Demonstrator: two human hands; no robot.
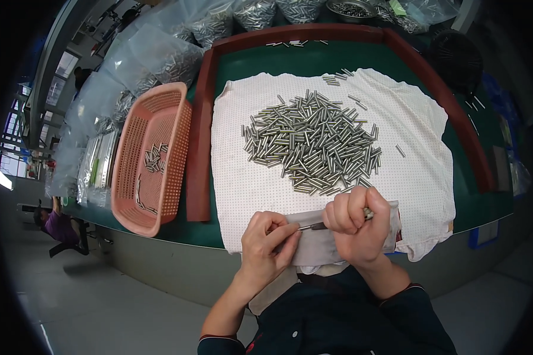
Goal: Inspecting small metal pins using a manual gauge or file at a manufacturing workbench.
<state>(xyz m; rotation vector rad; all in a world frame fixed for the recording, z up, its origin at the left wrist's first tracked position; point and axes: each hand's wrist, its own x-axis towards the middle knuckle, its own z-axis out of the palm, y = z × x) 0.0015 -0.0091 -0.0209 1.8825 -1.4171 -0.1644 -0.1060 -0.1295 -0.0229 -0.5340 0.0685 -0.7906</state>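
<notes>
Low over the near edge of the white dotted cloth (237,177), my left hand (267,241) is closed, thumb and fingers pinching a small metal pin that is mostly hidden. My right hand (358,228) makes a fist around a slim tool with a dark shaft (318,226); its thin metal end points left and meets my left fingertips. The tool's exact kind is hidden by the fist. A grey cloth (314,254) lies beneath both hands. Just beyond them, a big heap of short metal pins (314,145) is spread on the white cloth.
A pink plastic basket (183,142) at left holds a few pins. Dark red wooden rails (200,148) border the green table. Clear bags of pins (254,15) and a metal bowl (350,9) stand along the back. Another person (62,228) sits far left.
</notes>
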